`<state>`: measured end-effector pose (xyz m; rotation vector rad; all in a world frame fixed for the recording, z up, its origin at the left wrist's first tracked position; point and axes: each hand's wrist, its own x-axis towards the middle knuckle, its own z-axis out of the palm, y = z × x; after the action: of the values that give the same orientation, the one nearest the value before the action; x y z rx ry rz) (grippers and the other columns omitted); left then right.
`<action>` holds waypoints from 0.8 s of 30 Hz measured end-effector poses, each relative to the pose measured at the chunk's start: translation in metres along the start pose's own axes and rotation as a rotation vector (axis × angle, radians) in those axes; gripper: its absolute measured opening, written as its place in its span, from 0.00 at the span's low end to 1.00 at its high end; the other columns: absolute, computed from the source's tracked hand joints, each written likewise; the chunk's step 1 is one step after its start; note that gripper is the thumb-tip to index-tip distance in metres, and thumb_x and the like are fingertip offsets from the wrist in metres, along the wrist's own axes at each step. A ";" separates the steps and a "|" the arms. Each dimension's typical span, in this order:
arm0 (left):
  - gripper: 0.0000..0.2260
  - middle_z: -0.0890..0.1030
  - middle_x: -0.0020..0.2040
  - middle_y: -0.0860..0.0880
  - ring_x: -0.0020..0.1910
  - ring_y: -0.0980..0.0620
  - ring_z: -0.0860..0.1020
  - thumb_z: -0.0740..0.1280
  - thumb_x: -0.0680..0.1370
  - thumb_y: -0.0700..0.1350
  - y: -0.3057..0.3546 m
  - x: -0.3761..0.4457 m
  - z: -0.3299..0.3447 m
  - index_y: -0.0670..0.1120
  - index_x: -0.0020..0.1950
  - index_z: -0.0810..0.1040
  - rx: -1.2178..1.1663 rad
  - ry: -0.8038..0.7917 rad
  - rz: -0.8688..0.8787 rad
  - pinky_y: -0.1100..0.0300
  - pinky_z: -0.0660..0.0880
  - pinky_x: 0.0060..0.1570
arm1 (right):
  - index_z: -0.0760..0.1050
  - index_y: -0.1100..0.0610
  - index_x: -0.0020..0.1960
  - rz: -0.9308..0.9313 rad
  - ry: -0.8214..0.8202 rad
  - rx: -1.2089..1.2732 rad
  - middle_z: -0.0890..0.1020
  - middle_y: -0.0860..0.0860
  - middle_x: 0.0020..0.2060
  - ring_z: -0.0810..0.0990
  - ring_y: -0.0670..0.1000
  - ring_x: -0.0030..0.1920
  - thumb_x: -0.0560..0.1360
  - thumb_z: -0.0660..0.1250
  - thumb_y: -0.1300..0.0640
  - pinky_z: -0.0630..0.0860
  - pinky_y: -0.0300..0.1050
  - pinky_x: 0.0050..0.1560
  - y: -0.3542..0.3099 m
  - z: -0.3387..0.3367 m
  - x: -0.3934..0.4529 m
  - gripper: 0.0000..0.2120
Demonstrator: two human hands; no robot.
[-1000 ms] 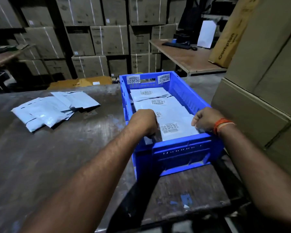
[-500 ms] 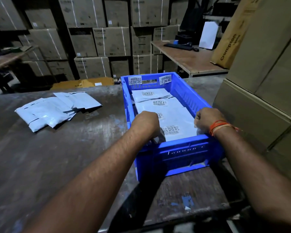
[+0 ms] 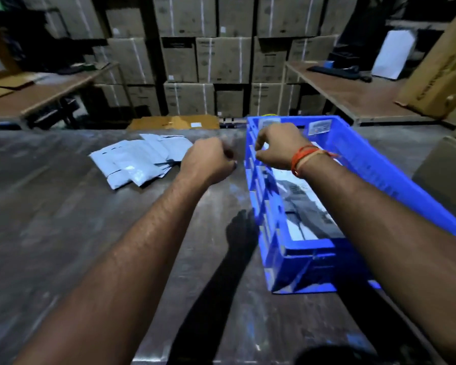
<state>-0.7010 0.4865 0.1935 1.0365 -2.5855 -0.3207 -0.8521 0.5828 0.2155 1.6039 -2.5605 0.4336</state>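
A blue plastic crate stands on the right of the dark worktable, with white labelled packets lying flat inside. Both my hands are raised above the table, and the view is motion-blurred. My left hand is curled into a fist just left of the crate and holds nothing that I can see. My right hand, with an orange thread round its wrist, hovers over the crate's far left corner; its fingers hang loosely bent with nothing between them. A pile of grey mailer bags lies left of my left hand.
Large cardboard boxes stand against the crate's right side. Stacked cartons fill the back wall. A wooden desk with a keyboard is at the back right, and another table at the back left.
Both hands have come up out of the crate's near end and moved forward and left. The view has swung left, so the crate now sits further right.
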 end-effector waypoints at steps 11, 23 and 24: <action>0.09 0.85 0.45 0.47 0.48 0.45 0.81 0.72 0.72 0.48 -0.212 0.038 0.013 0.48 0.50 0.85 -0.020 -0.108 -0.199 0.52 0.80 0.46 | 0.84 0.55 0.51 -0.073 -0.288 0.010 0.85 0.56 0.51 0.82 0.59 0.54 0.71 0.68 0.55 0.78 0.46 0.55 -0.160 0.129 0.107 0.11; 0.19 0.84 0.53 0.50 0.57 0.49 0.80 0.70 0.73 0.46 -0.359 0.076 0.078 0.53 0.64 0.80 -0.267 -0.169 -0.357 0.62 0.68 0.46 | 0.74 0.57 0.64 0.180 -0.212 0.389 0.80 0.61 0.55 0.78 0.62 0.57 0.70 0.73 0.55 0.73 0.47 0.53 -0.255 0.294 0.163 0.24; 0.17 0.84 0.52 0.51 0.55 0.49 0.80 0.69 0.72 0.43 -0.363 0.077 0.080 0.53 0.61 0.81 -0.280 -0.153 -0.372 0.63 0.67 0.45 | 0.71 0.56 0.67 0.213 -0.208 0.426 0.78 0.61 0.56 0.77 0.62 0.56 0.69 0.74 0.53 0.74 0.48 0.53 -0.259 0.304 0.165 0.29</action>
<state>-0.5579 0.1818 0.0182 1.4263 -2.3664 -0.8570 -0.6721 0.2470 0.0114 1.5647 -2.9655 0.9333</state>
